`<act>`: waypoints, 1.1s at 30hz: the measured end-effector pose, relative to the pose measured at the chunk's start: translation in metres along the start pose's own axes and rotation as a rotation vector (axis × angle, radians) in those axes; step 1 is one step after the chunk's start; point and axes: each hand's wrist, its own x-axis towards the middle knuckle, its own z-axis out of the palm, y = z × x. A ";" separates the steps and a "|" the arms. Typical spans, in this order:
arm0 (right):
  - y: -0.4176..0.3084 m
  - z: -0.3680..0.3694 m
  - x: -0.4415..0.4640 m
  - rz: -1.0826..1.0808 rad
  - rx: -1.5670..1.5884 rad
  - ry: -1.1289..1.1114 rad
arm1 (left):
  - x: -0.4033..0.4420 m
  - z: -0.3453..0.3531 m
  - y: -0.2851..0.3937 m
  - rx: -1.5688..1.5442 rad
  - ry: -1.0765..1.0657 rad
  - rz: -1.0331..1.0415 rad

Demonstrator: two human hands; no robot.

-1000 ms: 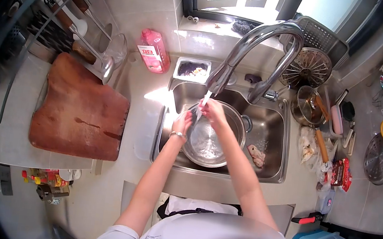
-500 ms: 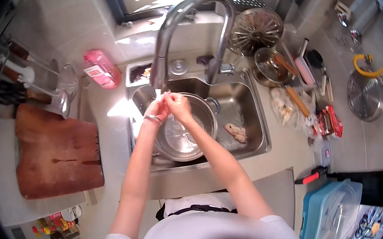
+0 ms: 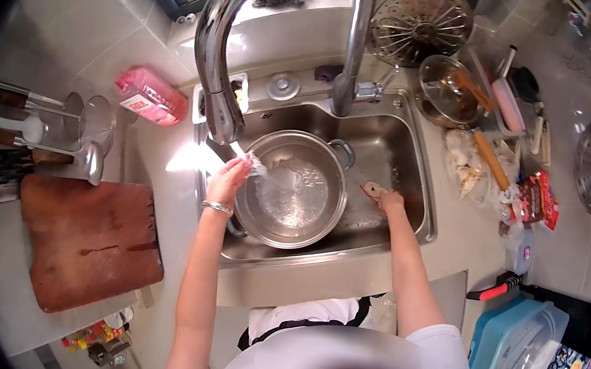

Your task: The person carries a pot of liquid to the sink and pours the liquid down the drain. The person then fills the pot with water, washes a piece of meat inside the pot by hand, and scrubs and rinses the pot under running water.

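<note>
My left hand (image 3: 226,180) is raised at the left rim of a steel pot (image 3: 336,215), its fingers stretched up into the water from the tap's spray head (image 3: 225,123). The stream breaks at the fingertips and sprays into the pot, which has water in it. I see nothing held in that hand. In the right part of the sink (image 3: 377,147), my right hand (image 3: 392,201) reaches down, fingers closed on a pale pinkish piece of raw meat (image 3: 372,189). What kind of meat I cannot tell.
Left of the sink lie a wooden cutting board (image 3: 90,233) and a pink bottle (image 3: 153,96). A glass-lidded pot (image 3: 448,93), a plastic bag (image 3: 469,165) and red packets (image 3: 538,199) crowd the right counter. The curved tap (image 3: 215,27) arches over the sink.
My hands have parted from under the tap. The right has moved right and down and taken hold of the meat; the left stays by the stream. The view has shifted closer.
</note>
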 end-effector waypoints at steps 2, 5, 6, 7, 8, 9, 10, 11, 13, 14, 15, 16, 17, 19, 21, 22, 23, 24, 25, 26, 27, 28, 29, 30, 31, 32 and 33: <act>0.000 -0.004 0.003 -0.041 0.040 -0.056 | 0.005 -0.010 -0.022 0.145 0.069 0.064; -0.013 -0.062 -0.003 -0.153 -0.037 -0.190 | 0.004 -0.027 -0.052 0.156 0.154 0.157; -0.018 -0.084 -0.008 -0.194 -0.097 -0.224 | 0.004 -0.036 -0.066 0.173 0.163 0.184; -0.017 -0.097 -0.007 -0.228 -0.011 -0.091 | -0.003 -0.037 -0.072 0.167 0.199 0.187; -0.016 -0.112 -0.004 -0.259 0.075 0.045 | -0.007 -0.040 -0.077 0.198 0.223 0.201; -0.019 -0.136 -0.009 -0.323 0.179 0.157 | -0.009 -0.044 -0.083 0.216 0.227 0.197; -0.024 -0.160 -0.017 -0.386 0.286 0.268 | -0.013 -0.048 -0.089 0.234 0.232 0.191; -0.030 -0.174 -0.021 -0.412 0.422 0.326 | -0.017 -0.051 -0.094 0.188 0.231 0.172; -0.045 -0.195 -0.027 -0.465 0.626 0.433 | -0.024 -0.053 -0.101 0.199 0.261 0.194; -0.056 -0.205 -0.032 -0.490 0.691 0.452 | -0.028 -0.054 -0.104 0.226 0.277 0.206; -0.072 -0.215 -0.039 -0.514 0.757 0.473 | -0.032 -0.051 -0.104 0.210 0.303 0.241; -0.088 -0.220 -0.043 -0.536 0.823 0.494 | -0.035 -0.050 -0.105 0.215 0.340 0.282; -0.106 -0.218 -0.043 -0.520 0.866 0.445 | -0.033 -0.054 -0.110 0.254 0.365 0.289; -0.149 -0.227 -0.054 -0.491 0.860 0.283 | -0.026 -0.063 -0.123 0.392 0.437 0.335; -0.187 -0.190 -0.031 -0.705 0.695 0.504 | -0.031 -0.063 -0.119 0.494 0.484 0.325; -0.208 -0.176 -0.025 -0.607 0.657 0.500 | -0.033 -0.062 -0.116 0.546 0.507 0.317; -0.227 -0.178 -0.028 -0.564 0.787 0.412 | -0.034 -0.064 -0.119 0.532 0.499 0.320; -0.244 -0.179 -0.029 -0.518 0.916 0.324 | -0.032 -0.068 -0.129 0.573 0.511 0.427; -0.258 -0.177 -0.026 -0.521 0.921 0.324 | -0.035 -0.067 -0.126 0.594 0.535 0.455; -0.270 -0.171 -0.021 -0.524 0.923 0.320 | -0.039 -0.066 -0.124 0.612 0.559 0.479; -0.278 -0.158 -0.015 -0.471 1.050 0.216 | -0.044 -0.064 -0.117 0.607 0.531 0.408; -0.286 -0.145 -0.009 -0.405 1.176 0.120 | -0.044 -0.064 -0.123 0.621 0.545 0.393; -0.293 -0.123 0.002 -0.271 1.413 -0.083 | -0.042 -0.065 -0.131 0.634 0.558 0.381; -0.303 -0.115 0.015 -0.137 1.640 -0.284 | -0.035 -0.068 -0.134 0.649 0.574 0.385; -0.314 -0.129 0.016 -0.165 1.690 -0.285 | -0.031 -0.070 -0.138 0.664 0.540 0.364; -0.320 -0.137 0.009 -0.186 1.734 -0.294 | -0.024 -0.070 -0.145 0.725 0.605 0.390; -0.323 -0.141 0.002 -0.191 1.774 -0.312 | -0.019 -0.070 -0.146 0.687 0.602 0.369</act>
